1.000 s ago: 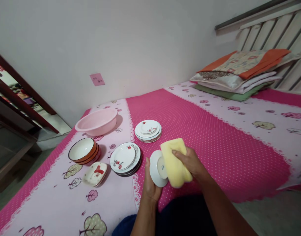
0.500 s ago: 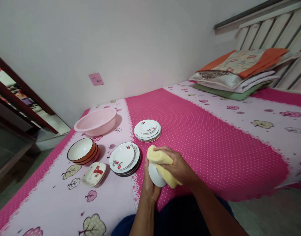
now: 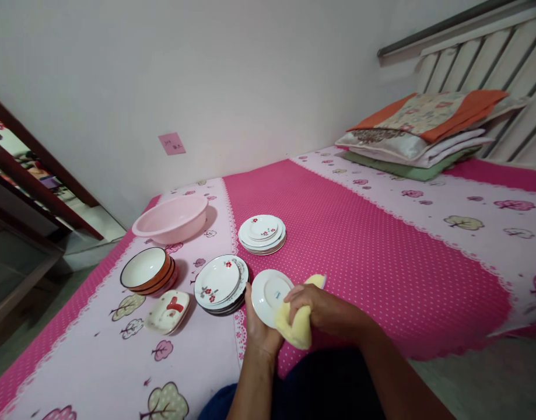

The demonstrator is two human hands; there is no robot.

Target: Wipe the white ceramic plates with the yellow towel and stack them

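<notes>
My left hand [image 3: 256, 326] grips a small white plate [image 3: 268, 289] from below, its underside turned up toward me. My right hand [image 3: 322, 309] is closed on a yellow cloth [image 3: 294, 326] and presses it against the plate's lower right edge. Both hands hover over the near edge of a bed with a pink dotted sheet [image 3: 359, 245]. To the left of the held plate lies a stack of flowered plates [image 3: 221, 283]. A second stack of smaller white plates [image 3: 262, 233] sits just beyond.
A pink plastic basin [image 3: 171, 217] stands at the back left. Stacked orange-rimmed bowls [image 3: 147, 273] and a small square dish [image 3: 169, 309] lie nearer. Folded pillows and blankets [image 3: 420, 131] are piled at the headboard on the right. A wall runs behind.
The cloth has slid down from covering the plate's back to its lower right edge, baring most of the underside. The plate stays in my left hand, tilted flatter.
</notes>
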